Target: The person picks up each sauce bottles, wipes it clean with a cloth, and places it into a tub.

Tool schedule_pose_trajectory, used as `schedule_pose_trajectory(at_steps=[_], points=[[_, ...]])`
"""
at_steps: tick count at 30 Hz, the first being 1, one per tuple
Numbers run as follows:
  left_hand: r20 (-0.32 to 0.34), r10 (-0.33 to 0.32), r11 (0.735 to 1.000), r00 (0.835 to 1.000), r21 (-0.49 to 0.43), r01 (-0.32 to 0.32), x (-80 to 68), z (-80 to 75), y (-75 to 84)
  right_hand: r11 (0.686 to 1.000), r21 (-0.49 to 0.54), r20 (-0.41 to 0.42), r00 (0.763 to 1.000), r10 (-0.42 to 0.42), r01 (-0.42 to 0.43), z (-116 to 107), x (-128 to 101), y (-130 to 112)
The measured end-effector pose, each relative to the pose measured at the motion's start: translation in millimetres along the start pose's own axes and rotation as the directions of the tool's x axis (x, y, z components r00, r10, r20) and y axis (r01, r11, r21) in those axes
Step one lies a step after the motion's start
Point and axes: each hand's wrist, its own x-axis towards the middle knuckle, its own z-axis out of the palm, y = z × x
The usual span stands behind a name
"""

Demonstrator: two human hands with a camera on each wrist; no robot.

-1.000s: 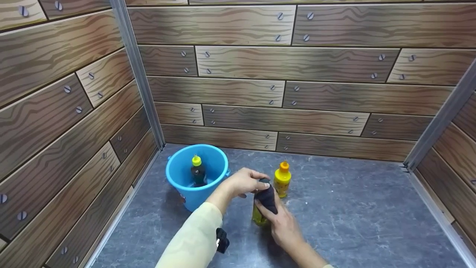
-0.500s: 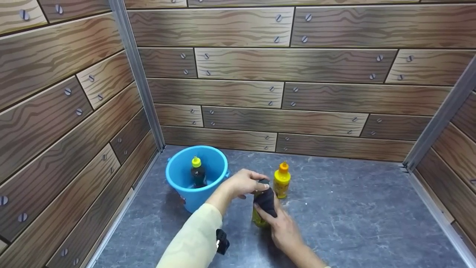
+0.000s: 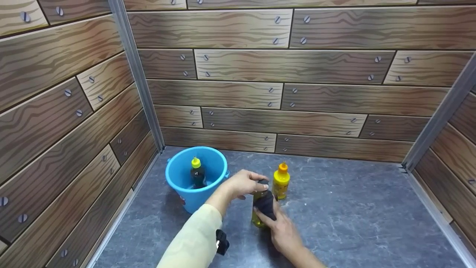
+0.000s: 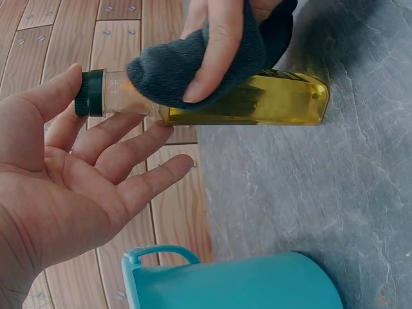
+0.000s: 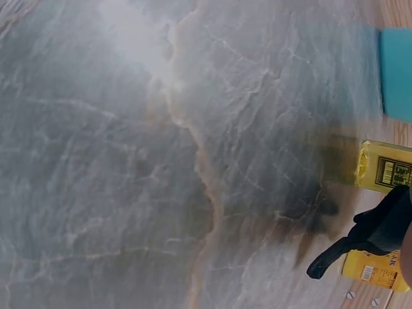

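A glass bottle of yellow oil (image 4: 283, 100) stands on the grey surface, the person's two hands at it. At its top, the left hand (image 3: 243, 184) pinches the dark green cap (image 4: 90, 93) between thumb and fingers, while the other fingers spread beside the neck. Lower down, the right hand (image 3: 284, 229) holds a dark cloth (image 4: 174, 74) wrapped against the bottle's shoulder and side. In the right wrist view a loose end of the cloth (image 5: 380, 225) hangs off beside the bottle's labelled base (image 5: 386, 166); that hand is mostly out of this view.
A blue bucket (image 3: 197, 199) stands to the left, holding a dark bottle with a yellow cap (image 3: 198, 176). Right behind the oil bottle is a yellow bottle with an orange cap (image 3: 281, 183). Wood-patterned panels (image 3: 230, 93) wall in the back and sides.
The right hand and cloth have slid a little down the bottle, uncovering more of its upper part. The left hand has stayed at the cap. The head view has shifted slightly.
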Motion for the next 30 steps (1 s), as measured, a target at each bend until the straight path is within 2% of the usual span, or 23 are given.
schedule_pose_trajectory(at_steps=[6, 10, 14, 16, 22, 30], points=[[-0.002, -0.005, 1.000, 1.000, -0.013, 0.005, 0.4, 0.2, -1.3, 1.000, -0.002, 0.041, 0.999, 0.006, -0.006, 2, -3, 1], [-0.009, -0.006, 1.000, 1.000, -0.009, 0.006, 0.0, 1.3, -1.6, 0.999, 0.015, 0.164, 0.986, 0.036, -0.039, 1, -8, 1], [-0.014, -0.006, 1.000, 1.000, -0.005, 0.006, 0.0, 2.0, -0.6, 0.993, 0.036, 0.332, 0.939, 0.094, -0.112, 0, -13, 2], [-0.014, -0.003, 1.000, 1.000, -0.002, 0.003, 0.0, 1.6, 0.2, 0.991, 0.037, 0.387, 0.916, 0.108, -0.132, -1, -13, 2], [-0.013, -0.001, 1.000, 1.000, 0.001, 0.001, -0.6, 0.8, 1.0, 0.992, -0.012, 0.461, 0.880, 0.113, -0.122, -3, -13, 3], [0.002, 0.004, 1.000, 1.000, -0.007, -0.004, -1.0, 1.8, 0.4, 0.987, -0.056, 0.579, 0.800, 0.157, -0.153, -9, -12, 4]])
